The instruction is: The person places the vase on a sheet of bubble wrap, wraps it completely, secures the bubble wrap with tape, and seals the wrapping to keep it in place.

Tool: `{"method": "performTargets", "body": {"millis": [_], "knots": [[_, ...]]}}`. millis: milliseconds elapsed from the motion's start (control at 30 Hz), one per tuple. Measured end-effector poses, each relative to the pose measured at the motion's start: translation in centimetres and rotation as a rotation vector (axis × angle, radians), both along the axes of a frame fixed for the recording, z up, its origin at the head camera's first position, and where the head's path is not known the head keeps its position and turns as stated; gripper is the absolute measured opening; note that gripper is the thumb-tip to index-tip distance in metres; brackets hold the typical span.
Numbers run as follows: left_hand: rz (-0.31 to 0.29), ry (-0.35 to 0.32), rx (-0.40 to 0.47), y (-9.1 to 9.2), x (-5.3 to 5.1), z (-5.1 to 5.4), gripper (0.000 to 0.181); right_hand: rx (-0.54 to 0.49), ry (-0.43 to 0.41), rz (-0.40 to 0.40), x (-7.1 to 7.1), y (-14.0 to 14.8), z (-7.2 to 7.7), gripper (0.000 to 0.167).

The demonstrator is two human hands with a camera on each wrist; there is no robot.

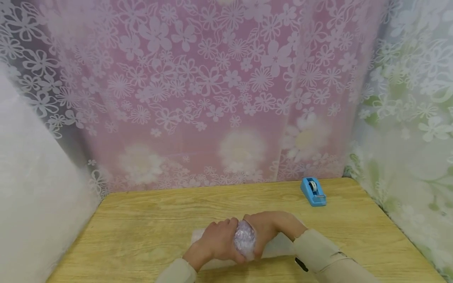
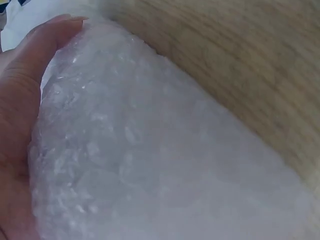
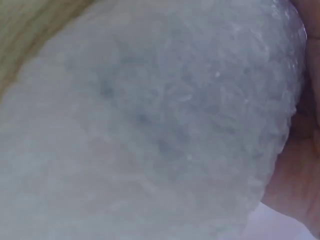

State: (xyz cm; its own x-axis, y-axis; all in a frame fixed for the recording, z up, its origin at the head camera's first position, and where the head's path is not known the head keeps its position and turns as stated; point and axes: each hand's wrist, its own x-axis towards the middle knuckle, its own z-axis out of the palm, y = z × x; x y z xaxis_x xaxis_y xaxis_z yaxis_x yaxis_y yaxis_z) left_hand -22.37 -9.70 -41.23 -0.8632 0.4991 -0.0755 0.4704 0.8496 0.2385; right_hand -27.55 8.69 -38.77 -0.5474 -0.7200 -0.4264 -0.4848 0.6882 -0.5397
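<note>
In the head view a bundle of clear bubble wrap (image 1: 245,239) is gripped between both hands near the table's front. My left hand (image 1: 218,240) curls round its left side, and my right hand (image 1: 266,230) holds its right side. Part of a flat translucent sheet (image 1: 279,247) shows beneath and beside the hands. Up close in the left wrist view, the bubble wrap (image 2: 150,140) bulges beside the left thumb (image 2: 45,45). The right wrist view shows the wrap (image 3: 165,125) against the right hand (image 3: 295,175), with faint dark marks showing through. What lies inside cannot be made out.
A blue tape dispenser (image 1: 313,192) stands at the back right of the wooden table (image 1: 152,216). Pink flowered curtain (image 1: 212,98) hangs behind the table, with pale sheeting (image 1: 32,177) at the left and green-and-white flowered sheeting (image 1: 407,157) at the right.
</note>
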Motion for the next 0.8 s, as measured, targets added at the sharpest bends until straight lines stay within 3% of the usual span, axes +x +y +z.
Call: {"method": "performTargets", "body": {"millis": [133, 367, 633, 800], "knots": [[-0.001, 0.015, -0.019, -0.2, -0.4, -0.1, 0.084, 0.057, -0.022, -0.012, -0.5, -0.3, 0.1, 0.06], [-0.051, 0.05, -0.028, -0.6, -0.8, -0.1, 0.087, 0.11, -0.081, -0.025, -1.3, -0.6, 0.2, 0.056], [-0.094, 0.172, -0.082, -0.6, -0.7, -0.3, 0.095, 0.141, -0.134, -0.026, -1.9, -1.0, 0.4, 0.051], [-0.088, 0.232, -0.123, -0.4, -0.6, -0.7, 0.095, 0.186, -0.201, -0.029, -2.5, -1.3, 0.6, 0.046]]}}
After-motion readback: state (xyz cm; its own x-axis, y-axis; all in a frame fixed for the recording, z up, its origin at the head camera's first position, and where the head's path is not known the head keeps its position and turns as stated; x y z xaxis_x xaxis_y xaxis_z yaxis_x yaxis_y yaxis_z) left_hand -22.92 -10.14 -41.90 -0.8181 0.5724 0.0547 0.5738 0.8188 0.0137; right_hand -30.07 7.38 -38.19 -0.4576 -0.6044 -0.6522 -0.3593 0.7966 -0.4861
